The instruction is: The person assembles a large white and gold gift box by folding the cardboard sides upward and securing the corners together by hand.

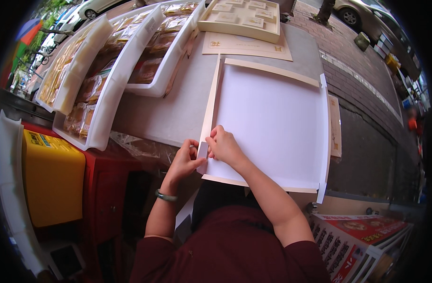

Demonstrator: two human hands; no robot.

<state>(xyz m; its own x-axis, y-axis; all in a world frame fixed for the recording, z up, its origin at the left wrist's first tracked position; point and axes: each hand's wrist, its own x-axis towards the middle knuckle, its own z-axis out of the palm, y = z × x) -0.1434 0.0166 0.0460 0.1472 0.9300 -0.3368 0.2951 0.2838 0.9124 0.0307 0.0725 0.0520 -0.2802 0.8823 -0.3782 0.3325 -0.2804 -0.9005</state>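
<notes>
A shallow cardboard box (pixel 272 118), white inside and cream outside, lies partly folded on the grey table. Its left wall stands up, and the flap on its right side is spread outward. At its near left corner, my left hand (pixel 185 161) grips the small corner flap (pixel 203 151) from outside, thumb along it. My right hand (pixel 225 145) reaches over the inside of the box, its fingers bent and pinched together at the left wall beside that flap. Whether a bit of card is between the right fingertips is hidden. A green bangle (pixel 166 195) circles my left wrist.
White plastic trays (pixel 117 61) of wrapped packets stand at the left. Beyond the box are a flat cream card sheet (pixel 244 46) and a cream box (pixel 239 30) with small packets. A yellow bin (pixel 53 177) sits by a red cabinet (pixel 103 188) at lower left.
</notes>
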